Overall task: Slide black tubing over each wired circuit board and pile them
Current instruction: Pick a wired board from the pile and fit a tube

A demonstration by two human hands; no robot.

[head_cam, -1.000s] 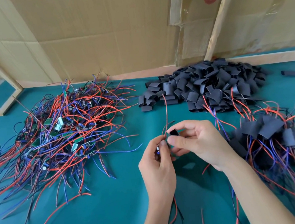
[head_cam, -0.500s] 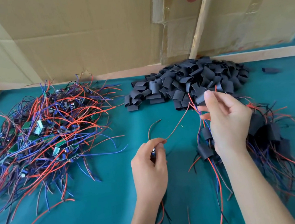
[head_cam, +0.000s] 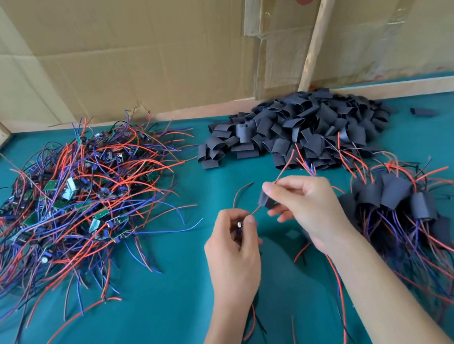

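Observation:
My left hand [head_cam: 233, 254] pinches a small wired circuit board [head_cam: 239, 228], mostly hidden by the fingers; its red wires run up to the right. My right hand [head_cam: 310, 209] holds a short piece of black tubing [head_cam: 265, 200] between thumb and forefinger, threaded on those red wires just above the board. A heap of bare wired boards [head_cam: 79, 210] lies on the left. Loose black tubing pieces [head_cam: 301, 129] are heaped at the back centre. Boards covered in tubing [head_cam: 399, 206] are piled on the right.
The work surface is a teal cloth [head_cam: 154, 327]. Cardboard sheets [head_cam: 143, 43] and a wooden strip [head_cam: 315, 22] stand along the back. One stray tubing piece [head_cam: 423, 112] lies at the far right. Loose wire ends trail under my forearms.
My right hand came back from the finished pile toward my left hand, now holding a tubing piece threaded on the red wires. My left hand stayed on the board.

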